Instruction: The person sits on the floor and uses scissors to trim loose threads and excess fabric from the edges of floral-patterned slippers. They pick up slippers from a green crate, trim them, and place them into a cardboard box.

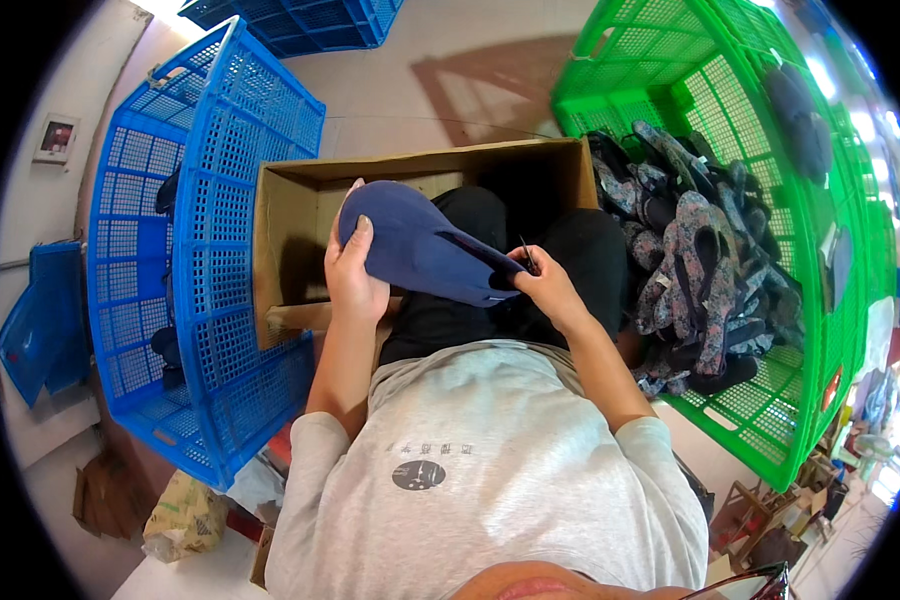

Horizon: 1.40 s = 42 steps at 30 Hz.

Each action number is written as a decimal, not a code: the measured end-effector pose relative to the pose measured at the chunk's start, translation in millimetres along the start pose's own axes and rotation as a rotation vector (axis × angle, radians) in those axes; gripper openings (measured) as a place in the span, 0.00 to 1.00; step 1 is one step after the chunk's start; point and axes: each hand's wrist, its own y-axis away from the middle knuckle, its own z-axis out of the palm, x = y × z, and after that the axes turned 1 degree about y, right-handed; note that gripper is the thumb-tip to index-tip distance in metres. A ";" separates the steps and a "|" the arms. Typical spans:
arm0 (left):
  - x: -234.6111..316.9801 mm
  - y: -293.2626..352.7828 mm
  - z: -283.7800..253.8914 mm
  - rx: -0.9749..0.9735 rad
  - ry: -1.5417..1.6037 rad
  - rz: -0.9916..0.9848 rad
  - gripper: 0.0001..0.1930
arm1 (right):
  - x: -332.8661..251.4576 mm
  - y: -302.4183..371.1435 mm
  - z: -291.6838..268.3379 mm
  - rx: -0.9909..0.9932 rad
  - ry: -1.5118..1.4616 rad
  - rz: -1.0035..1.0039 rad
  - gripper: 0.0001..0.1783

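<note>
A navy blue cloth piece is stretched between my hands above my lap. It is broad and rounded at one end, narrow at the other, with a dark slit along one side; its exact kind is unclear. My left hand grips the rounded end, thumb on top and fingers partly hidden behind. At the narrow end, my right hand pinches the edge of the cloth. A small, thin black object sticks up by the right fingers, too small to name.
Around my knees stands an open cardboard box. A blue plastic crate stands at left. At right, a green crate holds a heap of floral cloth pieces. Another blue crate sits at the far end.
</note>
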 end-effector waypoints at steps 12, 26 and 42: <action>21.8 24.2 46.6 -0.790 -0.521 0.226 0.48 | 17.3 -1.4 17.9 -0.153 -0.286 0.030 0.12; 17.9 25.2 62.3 -0.957 -0.916 0.342 0.55 | 42.5 -20.6 16.2 0.261 0.217 -0.324 0.10; -4.2 29.6 40.5 -0.592 -0.644 0.749 0.40 | 23.8 -8.3 9.8 0.073 -0.603 0.039 0.14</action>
